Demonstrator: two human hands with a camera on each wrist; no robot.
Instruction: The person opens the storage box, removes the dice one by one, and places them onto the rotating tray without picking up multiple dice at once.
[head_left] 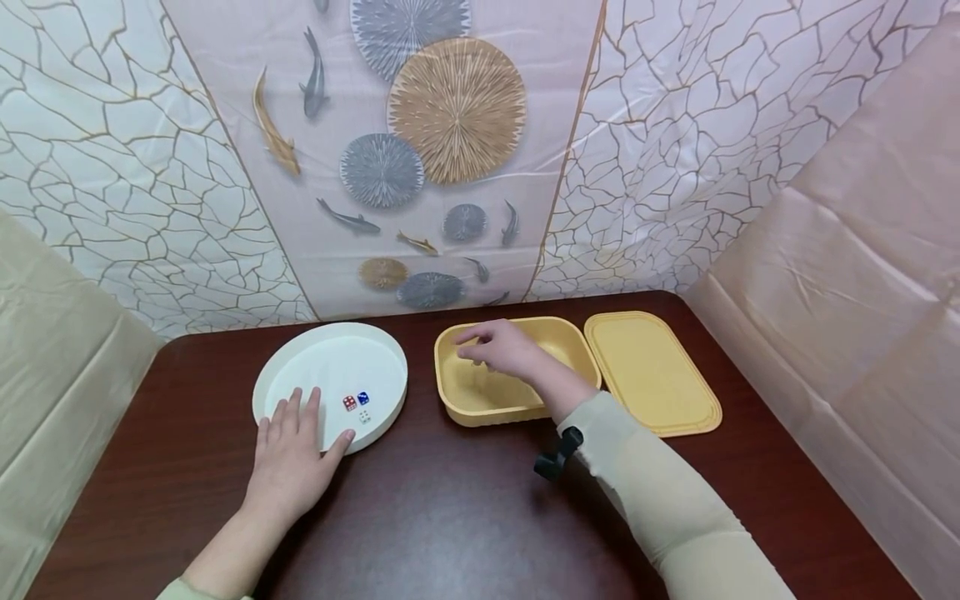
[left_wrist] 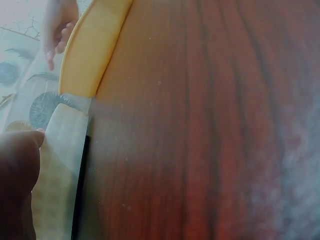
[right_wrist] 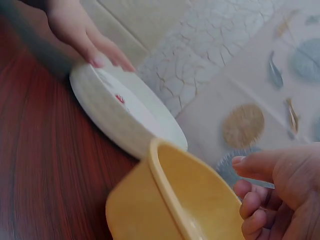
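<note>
A round white tray (head_left: 322, 358) holds a red die (head_left: 349, 403), a blue die (head_left: 363, 398) and a white die (head_left: 365, 417), close together. My left hand (head_left: 288, 467) rests over its near-left rim, fingers spread inside and thumb at the near edge. Over the yellow container (head_left: 555, 342) is my right hand (head_left: 506, 350), its fingers loosely bent with nothing visible in them. The right wrist view shows that hand (right_wrist: 285, 190) beside the container's wall (right_wrist: 140, 205), thumb extended. In the left wrist view, the left thumb (left_wrist: 17, 165) is at the tray's side (left_wrist: 60, 160).
A flat yellow lid (head_left: 652, 375) lies right of the container. Everything stands on a dark reddish-brown table (head_left: 420, 517), with patterned cloth (head_left: 457, 242) hanging behind its far edge and plain cloth at both sides. A black band (head_left: 558, 454) is on the right wrist.
</note>
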